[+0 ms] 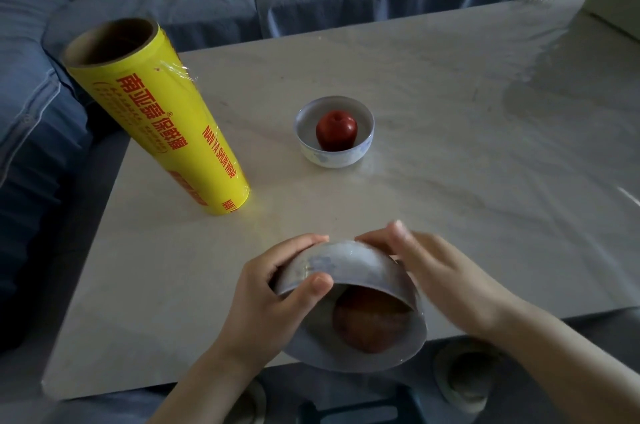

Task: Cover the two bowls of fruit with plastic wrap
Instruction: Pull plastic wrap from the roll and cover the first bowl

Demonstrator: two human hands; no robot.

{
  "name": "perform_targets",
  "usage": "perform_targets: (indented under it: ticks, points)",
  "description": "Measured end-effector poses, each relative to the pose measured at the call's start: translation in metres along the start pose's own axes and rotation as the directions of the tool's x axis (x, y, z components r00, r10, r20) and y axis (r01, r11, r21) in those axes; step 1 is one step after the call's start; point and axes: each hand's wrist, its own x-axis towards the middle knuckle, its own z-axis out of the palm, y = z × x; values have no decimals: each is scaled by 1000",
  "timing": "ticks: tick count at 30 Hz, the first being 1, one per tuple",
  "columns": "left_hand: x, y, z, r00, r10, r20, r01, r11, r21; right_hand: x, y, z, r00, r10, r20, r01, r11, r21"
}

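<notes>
A: Roll text?
B: Yellow roll [162,119] reads "NAN YA SHUN WRAP", red print.
A: Bowls?
B: Open bowl [334,155] with red apple [336,129], right of roll. Wrapped bowl [349,271] in front of roll, tipped. Left hand [273,288] clamps its side. Right hand [440,271] blurred at its base, grip unclear.
</notes>
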Motion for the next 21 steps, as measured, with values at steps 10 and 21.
perform_targets:
  ticks: [10, 21]
  points:
    - [-1, 0, 0, 996, -29, 90, 33, 998, -45, 30, 13, -10, 963, 268, 18, -248, 860, 446]
    - [-2, -2, 1, 996, -14, 93, 19, 999, -47, 27, 9, -5, 995, 39, -90, -38, 999, 12]
